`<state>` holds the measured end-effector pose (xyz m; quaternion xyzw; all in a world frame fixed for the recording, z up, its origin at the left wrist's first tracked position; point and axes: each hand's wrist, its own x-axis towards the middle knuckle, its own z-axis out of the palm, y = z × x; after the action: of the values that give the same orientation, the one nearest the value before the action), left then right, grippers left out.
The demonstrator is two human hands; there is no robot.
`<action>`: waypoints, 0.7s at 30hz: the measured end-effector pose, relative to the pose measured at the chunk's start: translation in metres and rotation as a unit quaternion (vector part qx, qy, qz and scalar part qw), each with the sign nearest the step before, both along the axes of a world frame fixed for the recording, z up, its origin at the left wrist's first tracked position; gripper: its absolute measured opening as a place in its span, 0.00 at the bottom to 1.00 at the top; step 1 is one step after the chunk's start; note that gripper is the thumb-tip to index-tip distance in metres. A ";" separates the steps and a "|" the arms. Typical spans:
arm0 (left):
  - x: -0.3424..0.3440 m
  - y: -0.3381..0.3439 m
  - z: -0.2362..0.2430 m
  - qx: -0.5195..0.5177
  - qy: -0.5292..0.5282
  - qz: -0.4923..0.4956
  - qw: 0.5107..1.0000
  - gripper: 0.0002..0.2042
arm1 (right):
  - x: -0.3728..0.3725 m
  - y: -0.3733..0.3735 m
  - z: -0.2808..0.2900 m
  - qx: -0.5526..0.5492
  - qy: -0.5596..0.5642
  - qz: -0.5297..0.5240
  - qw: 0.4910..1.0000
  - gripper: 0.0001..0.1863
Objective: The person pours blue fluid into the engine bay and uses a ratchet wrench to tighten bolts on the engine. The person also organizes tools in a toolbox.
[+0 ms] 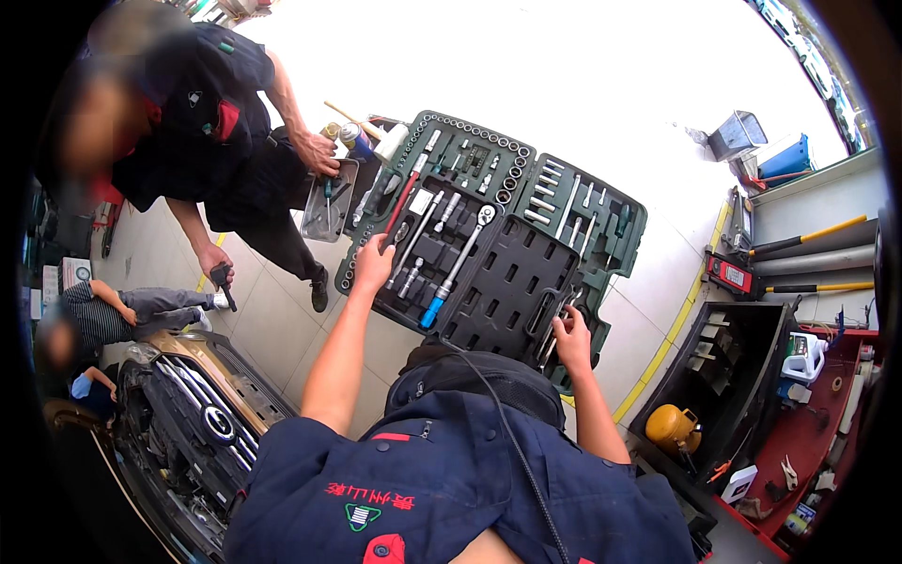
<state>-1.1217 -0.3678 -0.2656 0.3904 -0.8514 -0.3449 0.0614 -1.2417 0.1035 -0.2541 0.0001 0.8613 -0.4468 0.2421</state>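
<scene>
A large dark green socket set case [435,348] lies unfolded before me, with rows of sockets [507,184] and other tools in its moulded slots. My left hand [375,266] is at the case's left part, its fingers closed on the lower end of a long red rod [404,199]. At the near right edge, the fingers of my right hand [571,340] close around a silver wrench [554,324]; their tips are partly hidden. Between my hands lies a large ratchet-headed wrench [459,265] with a blue handle end. The black slotted tray [503,305] beside it has bare slots.
At the left a co-worker stands, one hand [315,152] over a metal tray [331,202], the other holding a dark tool [222,274]. A car front [211,423] is at lower left. On the right stand a black bin [714,357] and a red tool cart [799,451].
</scene>
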 end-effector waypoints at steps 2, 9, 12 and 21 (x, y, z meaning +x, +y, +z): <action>0.001 0.004 0.001 -0.020 0.003 -0.003 1.000 0.21 | 0.009 -0.009 -0.018 -0.025 -0.064 -0.028 0.997 0.28; 0.009 0.004 0.013 -0.045 0.010 0.012 0.999 0.17 | 0.015 -0.021 -0.037 -0.011 0.005 -0.021 1.000 0.27; -0.003 -0.015 0.018 -0.118 -0.009 -0.014 0.993 0.11 | 0.010 -0.021 -0.034 -0.004 -0.002 0.000 1.000 0.24; -0.050 -0.052 0.036 -0.129 -0.153 -0.130 0.971 0.12 | 0.012 -0.025 -0.031 0.018 -0.024 -0.006 1.000 0.25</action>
<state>-1.1718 -0.4198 -0.2296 0.3136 -0.9314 -0.1730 -0.0652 -1.2297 0.0789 -0.2850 0.0205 0.8631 -0.4323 0.2602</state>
